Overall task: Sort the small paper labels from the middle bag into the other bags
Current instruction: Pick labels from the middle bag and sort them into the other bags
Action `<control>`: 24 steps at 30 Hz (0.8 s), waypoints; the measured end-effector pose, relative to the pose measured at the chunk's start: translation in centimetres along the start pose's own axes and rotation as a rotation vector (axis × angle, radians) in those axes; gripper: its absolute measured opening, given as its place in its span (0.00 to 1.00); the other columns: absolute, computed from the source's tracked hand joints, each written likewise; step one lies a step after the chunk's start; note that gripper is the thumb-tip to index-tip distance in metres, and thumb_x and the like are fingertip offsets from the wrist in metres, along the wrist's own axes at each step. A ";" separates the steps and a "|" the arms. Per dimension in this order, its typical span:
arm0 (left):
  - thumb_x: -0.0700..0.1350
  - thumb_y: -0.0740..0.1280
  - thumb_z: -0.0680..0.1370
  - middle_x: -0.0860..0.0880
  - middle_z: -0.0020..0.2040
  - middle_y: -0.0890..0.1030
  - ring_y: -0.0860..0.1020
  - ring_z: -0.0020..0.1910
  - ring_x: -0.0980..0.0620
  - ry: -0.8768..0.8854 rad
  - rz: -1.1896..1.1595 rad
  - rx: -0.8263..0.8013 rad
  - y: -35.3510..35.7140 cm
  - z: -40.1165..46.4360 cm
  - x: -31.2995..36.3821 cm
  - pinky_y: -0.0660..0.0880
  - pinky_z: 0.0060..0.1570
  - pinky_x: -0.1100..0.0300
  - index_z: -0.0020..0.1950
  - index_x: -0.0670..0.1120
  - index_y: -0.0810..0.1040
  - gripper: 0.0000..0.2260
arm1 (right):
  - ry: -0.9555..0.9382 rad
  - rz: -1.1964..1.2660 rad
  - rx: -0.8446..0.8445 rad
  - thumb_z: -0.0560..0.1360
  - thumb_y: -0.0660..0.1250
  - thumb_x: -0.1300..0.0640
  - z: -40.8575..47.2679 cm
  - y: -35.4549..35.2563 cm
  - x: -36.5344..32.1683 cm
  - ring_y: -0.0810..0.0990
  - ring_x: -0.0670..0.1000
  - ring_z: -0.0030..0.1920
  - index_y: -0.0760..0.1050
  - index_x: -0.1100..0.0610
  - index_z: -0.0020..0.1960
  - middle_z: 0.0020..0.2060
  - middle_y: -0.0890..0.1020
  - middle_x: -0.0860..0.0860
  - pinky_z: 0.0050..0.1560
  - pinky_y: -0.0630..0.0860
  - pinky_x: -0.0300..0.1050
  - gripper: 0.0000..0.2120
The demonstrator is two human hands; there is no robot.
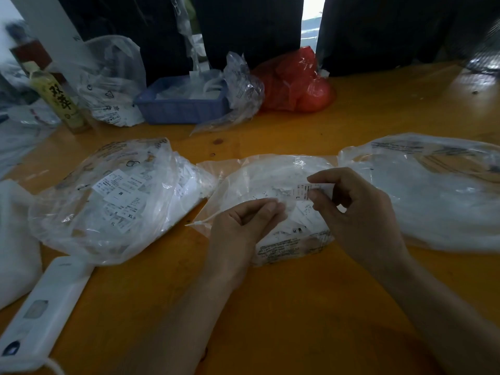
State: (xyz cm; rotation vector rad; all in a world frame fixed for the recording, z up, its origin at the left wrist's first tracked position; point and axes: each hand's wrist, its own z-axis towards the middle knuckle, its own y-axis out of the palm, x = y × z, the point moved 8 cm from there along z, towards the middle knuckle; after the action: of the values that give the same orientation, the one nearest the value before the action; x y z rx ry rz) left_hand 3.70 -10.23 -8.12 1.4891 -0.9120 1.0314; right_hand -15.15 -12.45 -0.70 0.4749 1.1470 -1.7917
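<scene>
Three clear plastic bags lie side by side on the orange table. The middle bag (273, 171) holds several small white paper labels. Over it, my right hand (354, 209) pinches one white label (303, 192) printed with an "L" between thumb and fingers. My left hand (243, 223) is at the bag's left side with its fingers curled on the plastic near the opening. The left bag (108, 198) is full of labels marked M and XL. The right bag (438, 190) lies flat with white contents that are hard to make out.
A white device (46, 307) with a cord lies at the front left beside white cloth (13, 239). At the back stand a bottle (56, 96), a blue basket (184, 104), crumpled clear bags (108, 82) and a red plastic bag (295, 82).
</scene>
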 end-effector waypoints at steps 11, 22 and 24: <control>0.53 0.76 0.74 0.55 0.51 0.89 0.87 0.55 0.58 0.147 0.366 -0.012 0.5 -0.6 1.1 0.81 0.56 0.67 0.53 0.58 0.89 0.08 | -0.075 -0.025 -0.039 0.79 0.70 0.57 -0.2 0.3 -0.7 0.82 0.40 0.45 0.79 0.52 0.60 0.44 0.78 0.35 0.45 0.76 0.27 0.10; 0.45 0.76 0.79 0.58 0.49 0.89 0.88 0.46 0.56 0.188 0.455 -0.013 0.5 -0.7 1.3 0.82 0.43 0.67 0.53 0.60 0.86 0.09 | -0.203 -0.210 -0.130 0.79 0.70 0.62 -0.1 1.2 -0.9 0.74 0.41 0.42 0.81 0.56 0.59 0.47 0.82 0.46 0.43 0.70 0.30 0.09; 0.45 0.76 0.79 0.57 0.48 0.89 0.88 0.43 0.55 0.192 0.454 -0.011 0.6 -0.8 1.4 0.81 0.37 0.67 0.52 0.58 0.87 0.07 | -0.201 -0.206 -0.125 0.79 0.70 0.62 0.0 1.2 -0.7 0.73 0.39 0.43 0.81 0.56 0.59 0.47 0.81 0.44 0.44 0.68 0.27 0.09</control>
State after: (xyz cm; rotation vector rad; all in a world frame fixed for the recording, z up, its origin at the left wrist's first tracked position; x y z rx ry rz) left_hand 3.49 -9.55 -6.55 1.1716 -1.1404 1.4669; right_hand -13.80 -12.22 -0.77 0.1018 1.1912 -1.8806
